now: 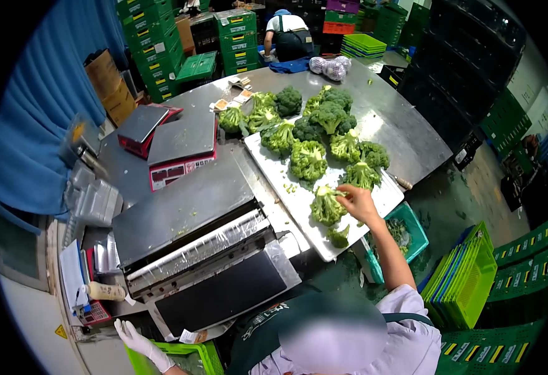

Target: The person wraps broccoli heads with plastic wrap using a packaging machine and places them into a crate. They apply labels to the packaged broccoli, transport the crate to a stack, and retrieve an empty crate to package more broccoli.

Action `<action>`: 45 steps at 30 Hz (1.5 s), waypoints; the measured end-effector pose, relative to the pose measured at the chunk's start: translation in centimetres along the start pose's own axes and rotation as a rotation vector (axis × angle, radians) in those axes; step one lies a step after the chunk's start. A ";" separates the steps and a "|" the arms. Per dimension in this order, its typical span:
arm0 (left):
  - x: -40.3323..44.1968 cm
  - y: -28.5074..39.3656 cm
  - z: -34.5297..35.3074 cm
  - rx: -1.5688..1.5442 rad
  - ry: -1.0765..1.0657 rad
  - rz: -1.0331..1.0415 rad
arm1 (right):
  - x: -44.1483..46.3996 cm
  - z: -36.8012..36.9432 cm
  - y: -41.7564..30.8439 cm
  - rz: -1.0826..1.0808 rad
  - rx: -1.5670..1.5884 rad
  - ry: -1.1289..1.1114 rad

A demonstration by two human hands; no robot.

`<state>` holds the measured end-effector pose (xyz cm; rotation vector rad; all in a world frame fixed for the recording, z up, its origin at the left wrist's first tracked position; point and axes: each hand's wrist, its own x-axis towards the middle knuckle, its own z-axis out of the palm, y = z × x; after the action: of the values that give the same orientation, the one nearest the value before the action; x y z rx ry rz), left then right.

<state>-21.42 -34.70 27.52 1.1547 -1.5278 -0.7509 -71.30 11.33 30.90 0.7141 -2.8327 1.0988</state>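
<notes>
Right hand: the bare right hand [357, 203] reaches over the board from the near right, fingers bent, tips at the upper right edge of a broccoli head [327, 207]; whether they pinch it I cannot tell.
Left hand: the left hand [137, 342], in a white glove, is at the near left beside a green crate [211, 359], fingers stretched out and spread a little.
Broccoli: that head lies toward the near end of the white board [387, 199], a small piece [338, 236] just nearer; more heads [308, 160] crowd the far half and spill onto the metal table [427, 134].
Knife: a handle [402, 182] pokes out at the board's right edge.
Basket: a teal basket [419, 234] of green scraps [399, 232] sits to the right, below the board.
Wrapper: left of the board, a wrapping machine [186, 215] carries a roll of clear film [196, 244].
Scales: two red-sided scales [183, 140] stand beyond it.
Far side: another person [289, 39] bends down near some netted white balls [333, 67].
</notes>
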 end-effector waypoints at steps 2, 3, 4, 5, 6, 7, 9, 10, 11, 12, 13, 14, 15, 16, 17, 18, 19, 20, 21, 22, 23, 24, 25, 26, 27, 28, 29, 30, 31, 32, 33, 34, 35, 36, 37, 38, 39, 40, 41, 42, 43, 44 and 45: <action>-0.3 1.5 2.1 -0.038 -0.032 0.010 | 3.3 -1.5 1.9 -0.008 -0.001 0.082; -0.4 2.3 2.8 -0.042 -0.028 0.015 | 5.2 -2.3 2.4 0.011 0.026 0.112; -0.5 3.0 3.4 -0.047 -0.050 -0.001 | 7.3 -2.7 3.6 0.022 0.016 0.127; -0.6 3.7 3.9 -0.050 -0.072 -0.018 | 9.3 -3.1 4.5 0.038 -0.008 0.159; -0.9 4.3 4.3 -0.052 -0.066 -0.014 | 11.3 -3.4 5.4 0.054 -0.033 0.189; -1.2 4.9 4.4 -0.055 -0.069 -0.015 | 13.3 -3.7 6.4 0.052 -0.038 0.216; -1.5 5.4 4.4 -0.053 -0.061 -0.009 | 17.1 -4.0 8.0 0.062 -0.035 0.268; -1.5 5.0 3.9 -0.053 -0.050 -0.006 | 18.8 -4.3 8.5 0.068 -0.057 0.255; -1.5 4.9 3.6 -0.027 -0.036 -0.010 | 20.2 -4.3 8.6 0.079 -0.109 0.259; -1.4 4.7 3.4 -0.002 -0.021 -0.015 | 21.5 -4.2 8.6 0.089 -0.162 0.264; -1.6 4.6 3.2 0.008 -0.016 -0.012 | 22.6 -4.1 8.6 0.082 -0.158 0.262; -1.7 4.6 3.1 0.009 -0.009 -0.011 | 23.5 -4.0 8.3 0.061 -0.225 0.251; -1.7 4.5 2.9 0.043 -0.009 -0.012 | 24.5 -4.0 8.2 0.041 -0.293 0.241; -1.6 4.4 2.8 0.076 -0.011 -0.014 | 25.5 -3.8 8.6 0.037 -0.289 0.241; -1.9 5.0 2.9 0.113 -0.017 -0.026 | 26.6 -3.4 9.5 0.047 -0.311 0.210; -2.3 5.5 3.0 0.116 -0.015 -0.024 | 27.6 -2.8 10.8 0.060 -0.333 0.178; -2.6 5.9 2.9 0.114 -0.022 -0.022 | 28.4 -2.1 12.3 0.044 -0.320 0.186; -2.9 6.2 2.9 0.114 -0.032 -0.019 | 28.6 -2.5 13.1 0.048 -0.317 0.181; -3.1 6.5 2.7 0.123 -0.035 -0.020 | 28.7 -2.7 14.0 0.033 -0.269 0.163; -3.3 6.8 2.7 0.136 -0.032 -0.028 | 28.7 -2.7 14.8 0.019 -0.223 0.145; -3.5 6.9 2.5 0.150 -0.031 -0.039 | 27.8 -4.0 14.1 0.011 -0.184 0.098; -3.5 6.9 2.4 0.160 -0.041 -0.043 | 27.4 -5.4 13.4 0.114 -0.205 0.017; -3.4 6.9 2.2 0.186 -0.060 -0.043 | 27.3 -5.9 14.8 0.141 -0.228 0.008; -3.4 6.8 2.1 0.213 -0.080 -0.043 | 26.8 -6.6 16.3 0.171 -0.252 -0.002; -3.5 7.2 2.4 0.221 -0.094 -0.045 | 26.1 -7.7 16.8 0.198 -0.273 -0.039; -3.7 7.6 2.8 0.208 -0.094 -0.072 | 25.3 -8.6 17.2 0.243 -0.323 -0.082; -3.8 8.0 3.3 0.193 -0.093 -0.100 | 24.4 -9.2 18.0 0.282 -0.322 -0.096; -3.9 8.4 3.9 0.195 -0.103 -0.102 | 23.5 -9.7 18.6 0.318 -0.321 -0.110; -4.0 8.8 4.5 0.182 -0.100 -0.131 | 22.8 -9.6 19.1 0.325 -0.324 -0.110; -4.0 9.0 4.9 0.169 -0.096 -0.159 | 22.0 -9.5 19.3 0.396 -0.363 -0.200; -4.0 8.8 5.1 0.168 -0.099 -0.159 | 21.2 -9.2 19.6 0.466 -0.400 -0.288; -3.8 8.3 5.1 0.157 -0.137 -0.145 | 20.2 -8.4 20.2 0.443 -0.389 -0.318; -3.6 7.9 5.2 0.146 -0.174 -0.130 | 19.5 -7.5 21.1 0.418 -0.415 -0.312; -3.3 7.5 5.3 0.146 -0.175 -0.129 | 18.8 -6.9 21.4 0.392 -0.440 -0.304; -3.0 7.0 5.4 0.180 -0.193 -0.094 | 18.1 -6.7 21.7 0.393 -0.439 -0.304; -3.0 7.3 5.7 0.214 -0.209 -0.058 | 17.6 -6.5 21.2 0.361 -0.429 -0.205; -3.1 7.7 5.9 0.212 -0.208 -0.057 | 17.1 -6.3 20.8 0.327 -0.417 -0.105; -3.4 8.1 6.2 0.185 -0.194 -0.072 | 16.8 -6.3 21.0 0.325 -0.416 -0.103; -3.5 8.7 6.5 0.157 -0.178 -0.087 | 16.6 -6.3 21.3 0.294 -0.362 -0.015; -3.4 8.8 6.5 0.152 -0.173 -0.085 | 16.3 -6.5 21.6 0.262 -0.306 0.073; -3.3 8.8 6.3 0.134 -0.174 -0.095 | 16.1 -7.4 21.7 0.285 -0.255 0.143; -3.3 8.7 6.0 0.124 -0.183 -0.106 | 16.0 -8.1 21.7 0.278 -0.255 0.143; -3.1 8.3 5.5 0.122 -0.178 -0.108 | 15.9 -8.7 21.6 0.282 -0.243 0.209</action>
<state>-29.11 -29.50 32.34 1.2974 -1.6886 -0.8613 -95.91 24.44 26.55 0.1753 -2.8681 0.7765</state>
